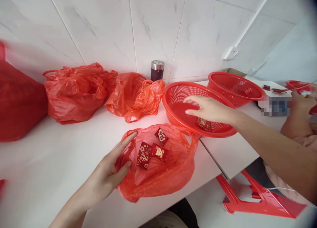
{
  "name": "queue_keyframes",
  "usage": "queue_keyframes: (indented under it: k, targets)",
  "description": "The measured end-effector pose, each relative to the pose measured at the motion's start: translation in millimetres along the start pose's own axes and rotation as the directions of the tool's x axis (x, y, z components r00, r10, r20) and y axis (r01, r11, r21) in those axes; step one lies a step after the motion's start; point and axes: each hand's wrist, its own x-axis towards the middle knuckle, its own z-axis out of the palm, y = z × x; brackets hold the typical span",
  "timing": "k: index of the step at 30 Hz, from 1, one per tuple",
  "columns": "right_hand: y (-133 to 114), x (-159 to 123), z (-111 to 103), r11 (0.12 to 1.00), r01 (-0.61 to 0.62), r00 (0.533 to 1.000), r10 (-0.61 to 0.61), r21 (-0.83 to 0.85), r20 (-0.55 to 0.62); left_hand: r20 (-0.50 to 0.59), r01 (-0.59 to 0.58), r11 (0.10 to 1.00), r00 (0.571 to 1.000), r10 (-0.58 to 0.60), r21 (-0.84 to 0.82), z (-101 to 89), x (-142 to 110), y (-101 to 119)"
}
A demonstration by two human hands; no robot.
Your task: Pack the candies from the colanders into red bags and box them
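My left hand (pixel 106 173) is at the left rim of an opened red plastic bag (pixel 170 183), its fingers stretched out and the thumb apart, touching the thin film. Inside the bag lie several small red packets, one with a gold figure (pixel 159 152), a darker one with pale flowers (pixel 143 155) and one with white lettering (pixel 161 136). Above the near red perforated basket (pixel 183 89), my right hand (pixel 210 109) hovers with fingers spread and nothing in it. A red and gold packet (pixel 204 124) rests in that basket, below my right hand.
Red plastic bags (pixel 76 92) stand along the wall, with a crumpled one (pixel 135 96) nearer the basket. Behind is a dark flask (pixel 157 70) with a metal lid. Another red basket (pixel 235 86) stands farther right, near a co-worker's hand (pixel 303 101). A red stool (pixel 267 201) is below the table.
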Motion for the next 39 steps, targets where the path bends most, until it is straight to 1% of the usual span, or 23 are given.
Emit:
queue_keyframes:
  k: [1, 2, 3, 4, 5, 6, 8, 10, 12, 14, 16, 17, 19, 22, 24, 26, 27, 28, 31, 33, 35, 37, 39]
  targets:
    - [22, 2, 2, 0.989, -0.075, 0.994, 0.084, -0.126, 0.068, 0.007, 0.002, 1.000, 1.000, -0.002, 0.005, -0.6, -1, 1]
    - [43, 4, 7, 0.963, -0.159, 0.968, 0.196, -0.219, 0.159, 0.011, 0.008, 1.000, 1.000, -0.008, 0.008, -1.1, -1, 1]
    - [62, 5, 13, 0.940, -0.205, 0.920, 0.281, -0.273, 0.274, 0.011, 0.014, 1.000, 1.000, -0.014, 0.008, -1.5, -2, 2]
    - [78, 6, 20, 0.927, -0.217, 0.884, 0.320, -0.306, 0.340, 0.009, 0.018, 1.000, 1.000, -0.018, 0.008, -1.8, -2, 2]
    - [90, 7, 26, 0.921, -0.217, 0.859, 0.337, -0.323, 0.385, 0.004, 0.020, 1.000, 1.000, -0.020, 0.009, -1.9, -2, 3]
    - [99, 7, 31, 0.923, -0.200, 0.851, 0.330, -0.328, 0.409, -0.004, 0.019, 1.000, 1.000, -0.019, 0.010, -1.9, -2, 2]
    - [104, 10, 33, 0.934, -0.159, 0.860, 0.290, -0.321, 0.419, -0.019, 0.014, 1.000, 1.000, -0.014, 0.015, -1.4, -2, 2]
    - [94, 14, 23, 0.951, -0.149, 0.877, 0.253, -0.270, 0.409, -0.027, 0.011, 1.000, 1.000, -0.010, 0.014, -0.7, -1, 2]
    - [71, 15, 4, 0.977, -0.163, 0.919, 0.201, -0.136, 0.340, -0.035, 0.008, 1.000, 0.999, -0.007, 0.013, 0.0, 0, 2]
    - [37, 10, -14, 0.990, -0.132, 0.969, 0.119, 0.047, 0.214, -0.043, 0.009, 1.000, 0.999, -0.009, 0.008, 0.5, 1, 2]
    - [-4, -1, -24, 0.982, -0.031, 0.993, 0.009, 0.187, 0.117, -0.048, 0.014, 1.000, 0.999, -0.014, 0.000, 0.7, 2, 2]
    - [-25, -7, -23, 0.971, 0.026, 0.991, -0.056, 0.239, 0.119, -0.047, 0.015, 1.000, 0.999, -0.015, -0.004, 0.7, 2, 2]
    - [-62, -20, -11, 0.948, 0.132, 0.962, -0.193, 0.288, 0.193, -0.048, 0.013, 1.000, 0.999, -0.013, -0.009, 0.4, 2, 2]
    - [-96, -33, 25, 0.930, 0.313, 0.884, -0.359, 0.192, 0.300, -0.049, 0.001, 1.000, 0.999, -0.002, -0.011, -0.3, 1, 5]
    - [-104, -36, 47, 0.908, 0.408, 0.828, -0.412, 0.096, 0.381, -0.046, -0.005, 1.000, 0.999, 0.005, -0.006, -1.0, -1, 7]
    - [-103, -35, 58, 0.896, 0.442, 0.795, -0.419, 0.056, 0.439, -0.043, -0.015, 1.000, 0.999, 0.016, 0.009, -2.1, -2, 7]
    - [-101, -36, 58, 0.899, 0.434, 0.795, -0.409, 0.050, 0.447, -0.041, -0.022, 1.000, 0.999, 0.023, 0.021, -3.0, -3, 7]
    - [-98, -37, 55, 0.909, 0.415, 0.810, -0.388, 0.038, 0.439, -0.036, -0.028, 0.999, 0.999, 0.030, 0.038, -4.1, -4, 5]
    - [-87, -52, 41, 0.935, 0.345, 0.871, -0.289, -0.076, 0.397, 0.001, 0.015, 0.992, 1.000, -0.015, 0.129, -9.1, -6, 0]
    - [-79, -71, 36, 0.933, 0.327, 0.874, -0.237, -0.153, 0.425, 0.028, 0.099, 0.975, 0.994, -0.107, 0.200, -13.2, -7, -4]
    - [-72, -94, 39, 0.934, 0.316, 0.860, -0.209, -0.165, 0.466, 0.038, 0.172, 0.959, 0.982, -0.184, 0.224, -16.8, -7, -6]
    - [-66, -115, 46, 0.942, 0.300, 0.856, -0.196, -0.151, 0.479, 0.034, 0.202, 0.962, 0.977, -0.212, 0.183, -19.1, -6, -7]
    - [-61, -128, 52, 0.948, 0.269, 0.866, -0.160, -0.172, 0.473, 0.000, 0.222, 0.968, 0.975, -0.224, 0.120, -20.4, -4, -7]
